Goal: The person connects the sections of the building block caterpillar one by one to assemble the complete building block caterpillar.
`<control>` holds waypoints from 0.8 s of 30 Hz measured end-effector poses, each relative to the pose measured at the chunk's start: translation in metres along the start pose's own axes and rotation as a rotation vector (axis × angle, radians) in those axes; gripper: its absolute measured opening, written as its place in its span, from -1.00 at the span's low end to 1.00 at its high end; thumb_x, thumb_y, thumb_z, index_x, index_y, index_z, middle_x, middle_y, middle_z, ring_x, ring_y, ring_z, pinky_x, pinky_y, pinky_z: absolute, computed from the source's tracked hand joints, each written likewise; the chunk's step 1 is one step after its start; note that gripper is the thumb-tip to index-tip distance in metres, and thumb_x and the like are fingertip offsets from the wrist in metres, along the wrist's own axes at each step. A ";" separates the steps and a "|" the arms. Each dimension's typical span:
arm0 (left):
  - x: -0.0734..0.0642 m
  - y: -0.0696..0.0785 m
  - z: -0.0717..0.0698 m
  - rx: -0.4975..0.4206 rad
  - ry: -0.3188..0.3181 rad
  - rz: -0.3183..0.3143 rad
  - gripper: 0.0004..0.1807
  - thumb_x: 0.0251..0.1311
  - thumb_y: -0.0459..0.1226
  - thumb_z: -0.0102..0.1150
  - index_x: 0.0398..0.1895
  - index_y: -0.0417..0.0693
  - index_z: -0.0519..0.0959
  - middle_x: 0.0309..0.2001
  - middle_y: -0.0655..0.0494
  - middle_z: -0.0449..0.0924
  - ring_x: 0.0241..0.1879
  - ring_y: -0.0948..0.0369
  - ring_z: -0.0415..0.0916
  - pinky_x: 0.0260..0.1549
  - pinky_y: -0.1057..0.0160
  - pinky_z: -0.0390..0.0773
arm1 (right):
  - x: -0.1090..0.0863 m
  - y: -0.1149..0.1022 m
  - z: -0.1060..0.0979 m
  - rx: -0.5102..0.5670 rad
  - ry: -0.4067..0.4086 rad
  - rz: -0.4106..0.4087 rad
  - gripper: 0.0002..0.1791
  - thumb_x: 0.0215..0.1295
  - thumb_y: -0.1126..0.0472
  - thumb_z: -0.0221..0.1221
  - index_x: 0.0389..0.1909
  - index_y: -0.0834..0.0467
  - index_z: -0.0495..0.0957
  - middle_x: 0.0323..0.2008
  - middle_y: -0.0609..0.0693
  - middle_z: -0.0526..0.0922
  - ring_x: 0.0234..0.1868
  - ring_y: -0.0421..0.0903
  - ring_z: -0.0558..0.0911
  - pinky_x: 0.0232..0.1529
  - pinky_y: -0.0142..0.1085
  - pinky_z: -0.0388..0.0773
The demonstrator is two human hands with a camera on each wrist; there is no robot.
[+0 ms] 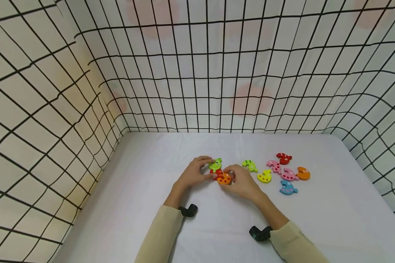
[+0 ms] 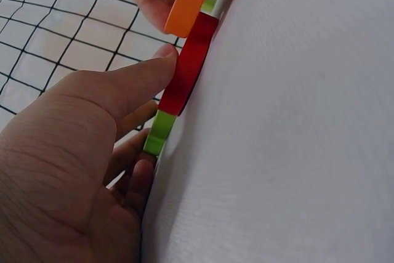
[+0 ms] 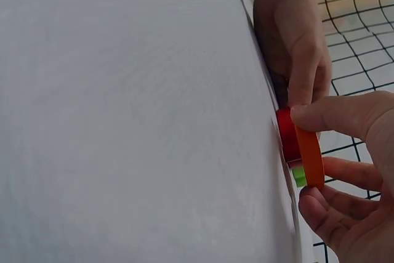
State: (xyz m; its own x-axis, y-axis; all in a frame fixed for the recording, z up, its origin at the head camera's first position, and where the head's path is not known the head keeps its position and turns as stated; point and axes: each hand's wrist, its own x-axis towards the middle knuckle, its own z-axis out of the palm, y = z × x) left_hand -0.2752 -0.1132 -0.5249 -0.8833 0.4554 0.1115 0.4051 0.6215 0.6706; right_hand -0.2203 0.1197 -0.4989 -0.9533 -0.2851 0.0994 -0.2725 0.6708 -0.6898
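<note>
Your left hand (image 1: 197, 172) is grasping a pair of pieces on the counter (image 1: 118, 219): its thumb lies against the red piece (image 1: 215, 174), and its fingers reach round to the green head piece (image 1: 215, 165), which adjoins the red one on the far side. Your right hand (image 1: 245, 182) has its grip pinched on the spotted orange piece (image 1: 224, 178), thumb on the near side and fingers on the right. You hold that piece at the near right end of the red one, overlapping it in the left wrist view; whether they touch, you cannot tell.

To the right of your right hand lie a striped lime piece (image 1: 249, 166) and, nearer to you, a yellow piece (image 1: 264, 176). Farther right is a loose cluster: a dark red piece (image 1: 284, 158) on its far side, a far pink piece (image 1: 274, 167), a near pink piece (image 1: 289, 175), a plain orange piece (image 1: 303, 173) at the right end, and a blue piece (image 1: 288, 187) nearest you. Black mesh (image 1: 221, 97) stands along the counter's far edge.
</note>
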 end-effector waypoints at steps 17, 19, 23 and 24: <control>0.001 0.003 -0.001 -0.016 -0.001 -0.002 -0.36 0.21 0.00 0.44 0.37 0.13 0.56 0.44 0.04 0.42 0.44 0.00 0.35 0.42 -0.13 0.37 | 0.007 -0.003 0.006 -0.056 -0.020 0.045 -0.47 0.05 0.15 0.54 0.05 0.24 0.67 0.00 0.11 0.67 -0.15 -0.04 0.55 -0.03 -0.15 0.60; 0.001 0.003 -0.001 -0.010 0.009 -0.004 -0.36 0.20 0.00 0.44 0.36 0.12 0.56 0.43 0.02 0.42 0.40 0.00 0.39 0.37 -0.09 0.44 | 0.008 -0.003 0.007 -0.051 -0.023 0.055 -0.47 0.05 0.14 0.54 0.05 0.24 0.68 0.00 0.10 0.66 -0.16 -0.04 0.54 -0.05 -0.18 0.58; 0.002 0.003 0.001 0.001 0.031 -0.010 -0.34 0.18 0.04 0.45 0.35 0.11 0.56 0.42 0.02 0.42 0.27 0.04 0.47 0.24 0.01 0.55 | 0.010 -0.003 0.009 -0.048 -0.026 0.066 -0.46 0.06 0.13 0.54 0.07 0.24 0.68 -0.03 0.08 0.64 -0.17 -0.05 0.52 -0.11 -0.24 0.53; 0.002 0.003 0.002 0.004 0.035 -0.013 -0.33 0.17 0.04 0.45 0.35 0.11 0.56 0.42 0.03 0.42 0.24 0.05 0.47 0.22 0.02 0.56 | 0.011 -0.003 0.009 -0.048 -0.028 0.066 -0.45 0.07 0.12 0.54 0.07 0.24 0.67 -0.04 0.08 0.64 -0.18 -0.05 0.51 -0.13 -0.25 0.52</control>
State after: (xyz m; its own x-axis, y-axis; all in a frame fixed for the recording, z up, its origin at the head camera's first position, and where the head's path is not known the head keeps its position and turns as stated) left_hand -0.2751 -0.1092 -0.5240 -0.8959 0.4252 0.1286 0.3948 0.6294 0.6693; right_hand -0.2284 0.1087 -0.5028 -0.9655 -0.2581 0.0346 -0.2162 0.7207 -0.6587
